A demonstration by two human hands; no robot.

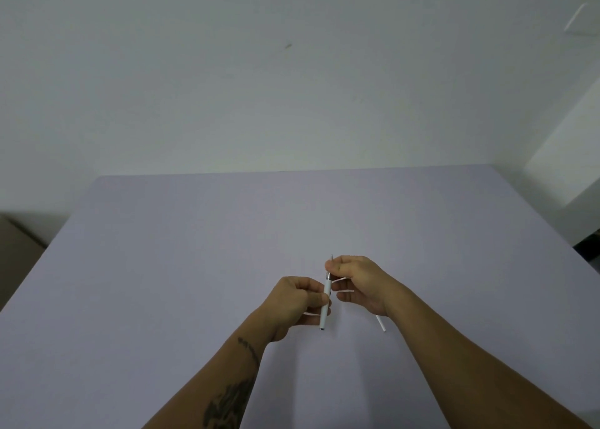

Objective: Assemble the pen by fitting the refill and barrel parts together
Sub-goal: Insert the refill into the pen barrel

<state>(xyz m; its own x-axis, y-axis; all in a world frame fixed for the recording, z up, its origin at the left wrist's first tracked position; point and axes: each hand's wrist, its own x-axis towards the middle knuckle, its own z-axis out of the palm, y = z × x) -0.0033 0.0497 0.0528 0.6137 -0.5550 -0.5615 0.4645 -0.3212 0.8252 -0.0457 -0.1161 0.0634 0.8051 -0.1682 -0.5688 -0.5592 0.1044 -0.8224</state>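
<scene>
While above table (162, 266) | L hand (297, 302) pinches pen barrel (325, 302) | R hand (357, 279) grips its tip end

We see a broad table (227, 250) with a plain, matte lavender-grey top that fills the lower half of the view, its far edge running straight across just below the middle. Behind it rises a bare, pale grey-white wall (227, 87), marked only by a small dark smudge (288, 46) high up near the centre. At the right a brighter white wall section (565, 155) juts forward, with a dark gap (589, 241) at its foot. At the far left, beyond the table's edge, a brownish boxy shape (16, 250) sits low. The light is soft and even.
</scene>
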